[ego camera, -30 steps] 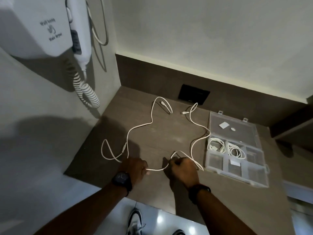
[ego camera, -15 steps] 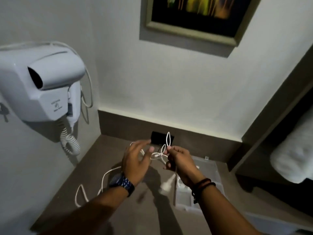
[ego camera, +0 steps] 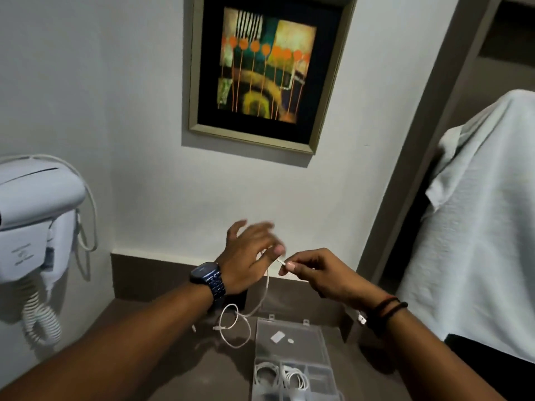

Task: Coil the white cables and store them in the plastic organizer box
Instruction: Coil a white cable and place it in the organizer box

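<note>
A white cable (ego camera: 266, 287) hangs from my raised hands down to a loose loop (ego camera: 231, 325) on the brown counter. My left hand (ego camera: 249, 256) has its fingers spread, and the cable lies draped over them. My right hand (ego camera: 315, 274) pinches one end of the cable between thumb and forefinger, just right of the left fingers. A white plug (ego camera: 360, 318) dangles under my right wrist. The clear plastic organizer box (ego camera: 289, 328) lies open below my hands, with two coiled white cables (ego camera: 266, 374) (ego camera: 295, 380) in its compartments.
A wall-mounted hair dryer (ego camera: 34, 212) with a curly cord hangs at the left. A framed picture (ego camera: 260, 73) is on the back wall. A white cloth (ego camera: 477, 227) hangs at the right. The counter (ego camera: 179, 357) ends at walls on the left and back.
Both hands have risen from the counter with the cable, and most of it has come up with them. The view has tilted up towards the wall.
</note>
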`<state>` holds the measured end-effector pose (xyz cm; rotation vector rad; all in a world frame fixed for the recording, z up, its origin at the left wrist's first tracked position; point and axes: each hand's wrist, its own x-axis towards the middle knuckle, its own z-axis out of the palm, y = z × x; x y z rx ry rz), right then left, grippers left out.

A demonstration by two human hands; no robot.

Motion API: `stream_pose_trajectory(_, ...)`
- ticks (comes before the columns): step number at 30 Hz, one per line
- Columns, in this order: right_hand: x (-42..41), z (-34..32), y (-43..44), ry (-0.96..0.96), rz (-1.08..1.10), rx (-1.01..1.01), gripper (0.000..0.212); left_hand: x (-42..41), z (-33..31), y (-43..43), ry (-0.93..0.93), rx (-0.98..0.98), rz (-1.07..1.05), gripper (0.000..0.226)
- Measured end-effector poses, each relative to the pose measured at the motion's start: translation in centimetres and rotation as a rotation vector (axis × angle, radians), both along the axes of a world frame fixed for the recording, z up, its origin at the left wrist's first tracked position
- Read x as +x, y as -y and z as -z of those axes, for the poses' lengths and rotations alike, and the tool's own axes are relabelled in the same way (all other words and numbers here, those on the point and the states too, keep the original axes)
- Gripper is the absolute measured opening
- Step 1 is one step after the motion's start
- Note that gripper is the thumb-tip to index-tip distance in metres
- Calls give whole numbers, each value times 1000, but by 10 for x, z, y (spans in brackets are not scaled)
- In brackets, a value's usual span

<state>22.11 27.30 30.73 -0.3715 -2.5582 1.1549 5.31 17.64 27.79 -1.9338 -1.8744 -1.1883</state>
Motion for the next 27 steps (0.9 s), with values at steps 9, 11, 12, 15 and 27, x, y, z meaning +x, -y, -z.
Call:
stream_pose_trajectory(9, 6, -23, -28, 317, 271, 314, 29, 17, -36, -15, -501, 186, -134, 44)
stream_pose_trajectory(11, 4, -27, -25, 387, 300, 170, 27, 20, -48, -18, -589, 203, -152, 43)
stream_pose_trajectory(12, 6, -30, -21, 455, 297, 93, 25, 19, -53, -19, -588, 206, -161, 44)
stream_pose_trajectory(15, 16, -41, -3, 574, 207, -52, 34, 14, -72, -23, -428, 194, -184, 48)
stream_pose_trajectory(27, 20, -132, 45, -952, -167, -569, 10, 29, -88, -39, 497, 15, 93, 62)
